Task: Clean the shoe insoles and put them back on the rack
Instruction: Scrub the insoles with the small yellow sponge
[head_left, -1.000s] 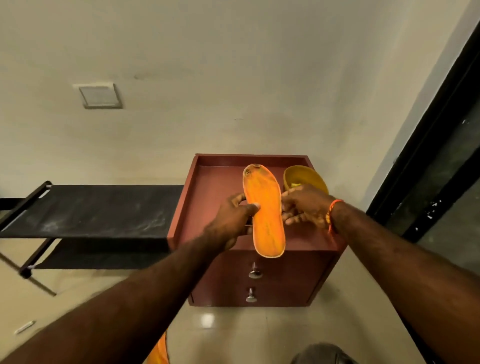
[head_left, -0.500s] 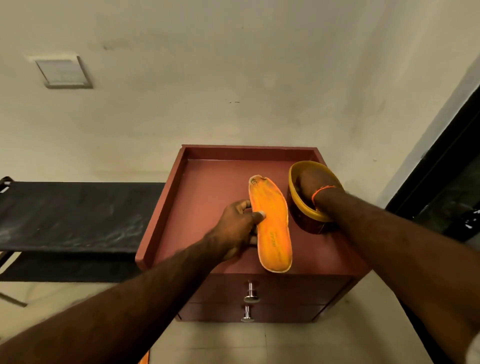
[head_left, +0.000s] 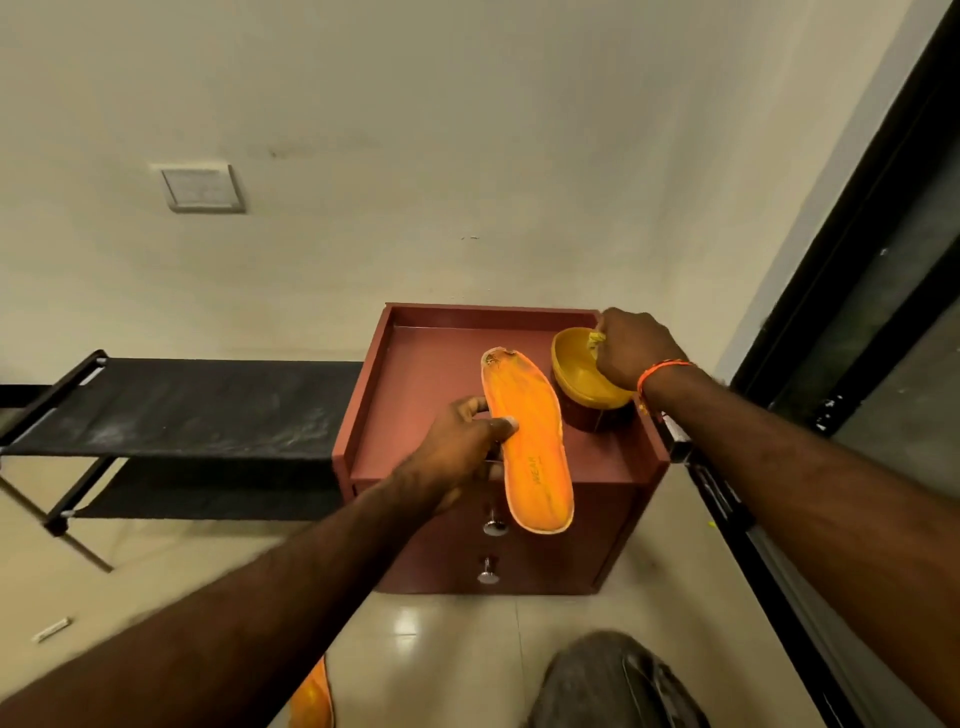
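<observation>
We're holding a long orange foam insole over the front edge of the reddish-brown wooden cabinet top, left hand gripping its left side, thumb on top. Right hand is curled over the yellow plastic bowl at the top's right edge, pinching something pale yellow. Black fabric rack stands left of the cabinet. Second orange insole at bottom.

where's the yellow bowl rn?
Head view, right of centre: the yellow bowl sits on the red cabinet's back-right corner, beside the orange insole, under the right hand.
</observation>
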